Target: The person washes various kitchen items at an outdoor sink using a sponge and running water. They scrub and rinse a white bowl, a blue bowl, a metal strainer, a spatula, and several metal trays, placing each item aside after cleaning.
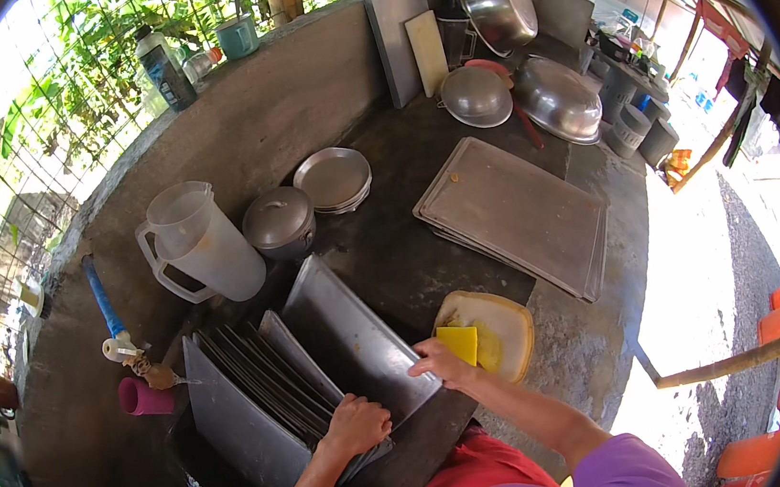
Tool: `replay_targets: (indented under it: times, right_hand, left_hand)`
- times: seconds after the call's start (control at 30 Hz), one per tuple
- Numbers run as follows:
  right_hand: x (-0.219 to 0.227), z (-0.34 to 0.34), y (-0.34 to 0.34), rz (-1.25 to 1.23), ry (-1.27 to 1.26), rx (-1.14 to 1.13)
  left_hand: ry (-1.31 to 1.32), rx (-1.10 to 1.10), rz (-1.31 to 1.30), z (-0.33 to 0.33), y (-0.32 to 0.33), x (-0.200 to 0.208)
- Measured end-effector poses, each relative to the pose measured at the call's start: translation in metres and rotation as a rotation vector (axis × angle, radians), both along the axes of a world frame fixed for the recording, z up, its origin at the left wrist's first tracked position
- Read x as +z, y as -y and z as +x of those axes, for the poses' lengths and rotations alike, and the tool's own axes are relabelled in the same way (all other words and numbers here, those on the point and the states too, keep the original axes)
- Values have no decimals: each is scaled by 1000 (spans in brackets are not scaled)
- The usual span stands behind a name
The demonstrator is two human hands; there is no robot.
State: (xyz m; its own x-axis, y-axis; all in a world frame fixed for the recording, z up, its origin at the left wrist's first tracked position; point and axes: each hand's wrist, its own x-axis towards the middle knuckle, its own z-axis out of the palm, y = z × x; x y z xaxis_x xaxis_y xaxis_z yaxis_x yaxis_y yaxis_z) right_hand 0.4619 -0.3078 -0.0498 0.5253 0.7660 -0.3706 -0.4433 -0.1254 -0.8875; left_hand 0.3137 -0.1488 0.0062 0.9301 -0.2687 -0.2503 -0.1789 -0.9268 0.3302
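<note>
My right hand [444, 362] grips the near corner of a shallow metal baking tray [346, 321], which stands tilted on the sink's edge. My left hand [358, 427] is closed over the near edge of another metal tray [299, 355] beside it; the fingertips are hidden. To the left, several more trays [249, 375] stand on edge, packed side by side in the dark sink [188, 459]. Just past my right hand, a yellow sponge [459, 342] rests in a shallow cream-coloured dish [515, 330]. Water sprays from the tap [123, 351] onto the upright trays.
A stack of flat trays [516, 210] lies on the counter at right. Along the wall are a clear plastic pitcher [202, 241], a lidded pot [279, 222] and round pans [332, 175]. Large metal basins [558, 99] stand farther back. A pink cup [145, 396] sits below the tap.
</note>
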Motion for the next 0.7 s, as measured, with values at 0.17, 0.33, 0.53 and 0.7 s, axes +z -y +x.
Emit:
replay_targets:
  times: [0.17, 0.33, 0.53, 0.7]
  right_hand:
    - [-50, -17, -68, -406, 644, 176]
    - [-13, 19, -40, -222, 1057, -32]
    - [4, 150, 144, -1096, 805, -931]
    - [-46, 201, 263, -1207, 177, -1130]
  left_hand:
    - [-39, -2, 24, 4, 0, -5]
    - [-88, -36, 46, 13, 1, -13]
    - [-67, -29, 25, 17, 3, -18]
    - [-78, -29, 33, 17, 3, -19]
